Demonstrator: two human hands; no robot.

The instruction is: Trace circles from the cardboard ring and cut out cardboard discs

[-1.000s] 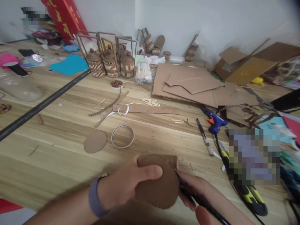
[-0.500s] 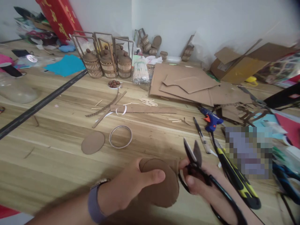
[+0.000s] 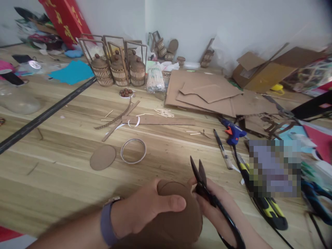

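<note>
A brown piece of cardboard [image 3: 178,216] with a curved line drawn near its upper edge is gripped by my left hand [image 3: 153,207], thumb flat on top. My right hand [image 3: 218,200] holds black-handled scissors [image 3: 207,190], blades parted and pointing up and away beside the cardboard. The fingertips of that hand touch the cardboard's upper right edge. Beyond my left hand lie a cut cardboard disc [image 3: 103,157] and a ring-shaped tape roll [image 3: 133,151].
A blue glue gun [image 3: 234,132], a pen-like knife [image 3: 222,148] and yellow-black pliers [image 3: 275,214] lie on the right. Small lidded baskets [image 3: 137,72] stand at the back, near cardboard sheets [image 3: 202,88]. Sticks [image 3: 164,112] and a cardboard strip [image 3: 160,120] lie mid-table.
My right hand and the scissors have moved left, closer to the cardboard, and the blades are less far apart. The cardboard has turned and shifted slightly in my left hand.
</note>
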